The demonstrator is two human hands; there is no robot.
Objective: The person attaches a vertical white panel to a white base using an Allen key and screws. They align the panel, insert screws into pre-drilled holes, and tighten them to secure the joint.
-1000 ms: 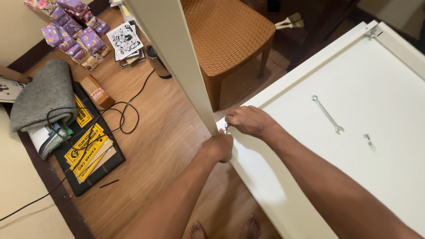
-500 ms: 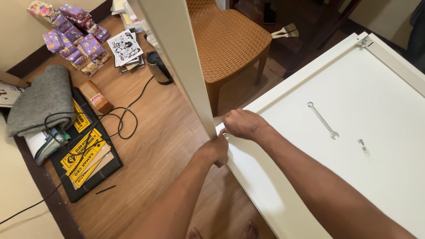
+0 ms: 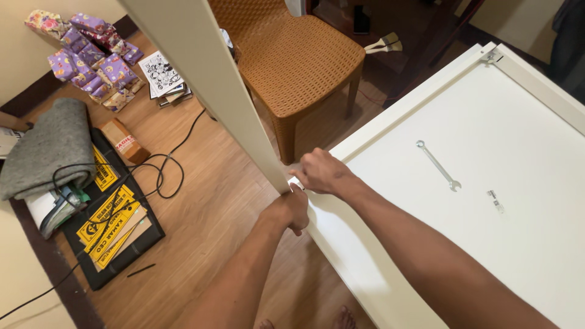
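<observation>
We see both forearms stretched forward to the white panel's [image 3: 487,201] near-left corner, where the left hand [image 3: 291,210] is clenched on the upright white board's [image 3: 210,79] foot and the right hand's [image 3: 323,172] curled fingers grasp the joint

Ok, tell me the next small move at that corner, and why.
Probably steady the upright white board with the left hand while the right hand works the corner joint. Both hands meet where the board's foot sits on the corner of the flat white panel; the wrench lies apart on it.
</observation>
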